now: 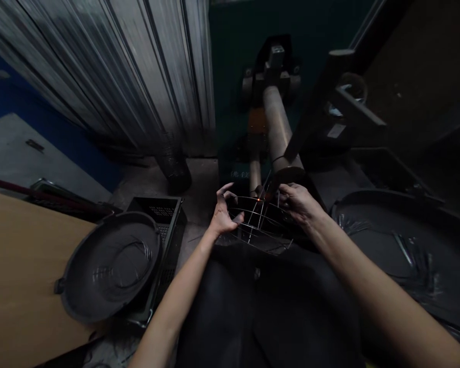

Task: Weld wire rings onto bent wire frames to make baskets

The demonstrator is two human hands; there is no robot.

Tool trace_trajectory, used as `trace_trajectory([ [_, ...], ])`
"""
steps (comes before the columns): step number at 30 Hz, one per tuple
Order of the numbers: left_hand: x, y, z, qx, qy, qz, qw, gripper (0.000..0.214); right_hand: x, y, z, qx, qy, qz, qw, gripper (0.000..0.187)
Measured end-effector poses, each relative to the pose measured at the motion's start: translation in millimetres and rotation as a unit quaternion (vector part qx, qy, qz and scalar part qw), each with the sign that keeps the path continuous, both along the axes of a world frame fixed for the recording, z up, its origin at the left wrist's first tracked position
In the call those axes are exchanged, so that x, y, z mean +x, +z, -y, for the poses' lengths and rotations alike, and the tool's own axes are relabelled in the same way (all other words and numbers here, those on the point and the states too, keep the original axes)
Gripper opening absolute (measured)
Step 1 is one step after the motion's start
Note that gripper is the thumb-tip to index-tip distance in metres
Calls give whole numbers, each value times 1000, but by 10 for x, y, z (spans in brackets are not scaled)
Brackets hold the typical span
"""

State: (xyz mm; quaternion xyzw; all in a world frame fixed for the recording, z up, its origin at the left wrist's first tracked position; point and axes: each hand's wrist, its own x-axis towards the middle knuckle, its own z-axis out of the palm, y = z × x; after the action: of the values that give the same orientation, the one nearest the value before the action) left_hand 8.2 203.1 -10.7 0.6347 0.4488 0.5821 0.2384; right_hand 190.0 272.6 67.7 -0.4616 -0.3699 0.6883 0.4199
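Observation:
A round wire grille point(258, 225) of thin metal rods rests in front of me under the tip of a welding machine point(276, 128). A small orange spark glows where the machine's tip meets the wires. My left hand point(224, 213) grips the grille's left rim with curled fingers. At the right rim, my right hand point(297, 203) pinches the wires. Both forearms reach in from the bottom of the view.
A dark round basin point(111, 266) holding wire rings sits on a black plastic crate point(164, 214) at the left. A larger dark tray point(398, 255) with loose wires lies at the right. A wooden board point(19, 286) is at far left, corrugated metal sheeting point(130, 71) behind.

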Motion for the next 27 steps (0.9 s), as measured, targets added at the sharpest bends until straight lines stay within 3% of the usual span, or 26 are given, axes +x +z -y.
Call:
trace_trajectory([
  [6, -15, -9, 24, -5, 10, 20, 1000, 80, -57, -8, -39, 24, 1, 16, 1000, 44],
  [13, -76, -41, -39, 7, 18, 28, 999, 81, -147, -144, -177, 63, 1, 35, 997, 48],
  [23, -143, -24, -61, 4, -9, 41, 999, 82, -159, -113, -153, 72, 10, 35, 997, 30],
  [27, -135, -46, -91, 24, -3, 21, 999, 83, -128, -57, -330, 46, 33, 46, 997, 32],
])
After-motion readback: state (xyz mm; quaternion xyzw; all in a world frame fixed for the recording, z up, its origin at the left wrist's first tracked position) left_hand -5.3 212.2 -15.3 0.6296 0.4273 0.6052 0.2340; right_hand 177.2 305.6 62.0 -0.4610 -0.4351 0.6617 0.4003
